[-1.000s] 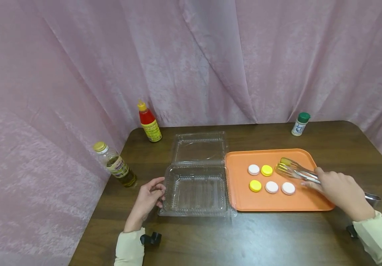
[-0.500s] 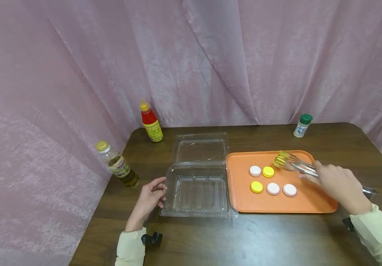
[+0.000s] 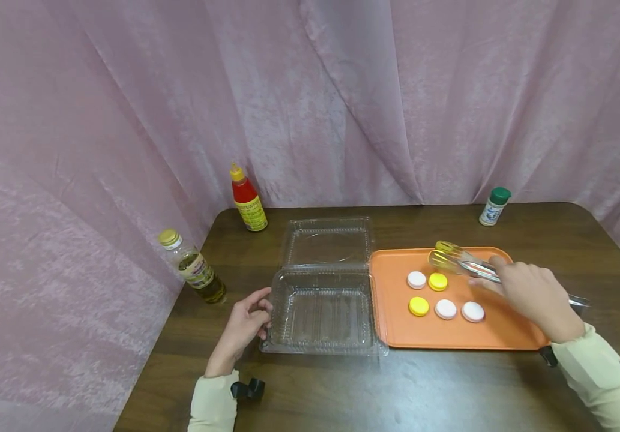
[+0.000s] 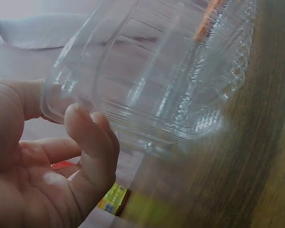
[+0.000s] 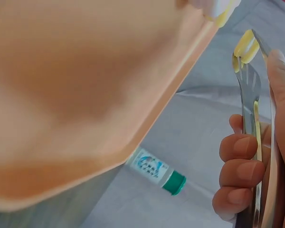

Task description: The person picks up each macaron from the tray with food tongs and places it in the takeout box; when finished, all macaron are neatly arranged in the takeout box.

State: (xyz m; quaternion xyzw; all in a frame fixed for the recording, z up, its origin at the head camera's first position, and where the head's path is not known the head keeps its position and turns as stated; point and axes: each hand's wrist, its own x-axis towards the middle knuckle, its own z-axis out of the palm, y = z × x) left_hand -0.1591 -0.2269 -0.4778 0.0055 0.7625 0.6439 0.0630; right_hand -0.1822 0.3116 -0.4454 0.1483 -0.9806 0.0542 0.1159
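In the head view my right hand [image 3: 533, 297] grips metal tongs [image 3: 481, 271] above the far part of an orange tray [image 3: 401, 330]. The right wrist view shows a yellow macaron [image 5: 247, 46] pinched between the tong tips. Below the tongs, white macarons [image 3: 473, 311] and yellow macarons [image 3: 419, 306] lie in two rows on the tray. My left hand [image 3: 246, 321] is at the left edge of a clear plastic clamshell box [image 3: 320, 345], lid laid open behind it. In the left wrist view, thumb and fingers [image 4: 85, 128] pinch the box's rim.
A sauce bottle [image 3: 249, 204] with a yellow cap stands at the back left, an oil bottle [image 3: 196, 270] nearer on the left. The green-capped shaker [image 3: 494, 207] is behind the tray. Pink curtain [image 3: 342, 108] hangs behind the wooden table [image 3: 342, 396].
My right hand has moved left with the tongs, lifting a yellow macaron from the back row's right end. My left hand has stayed at the box edge.
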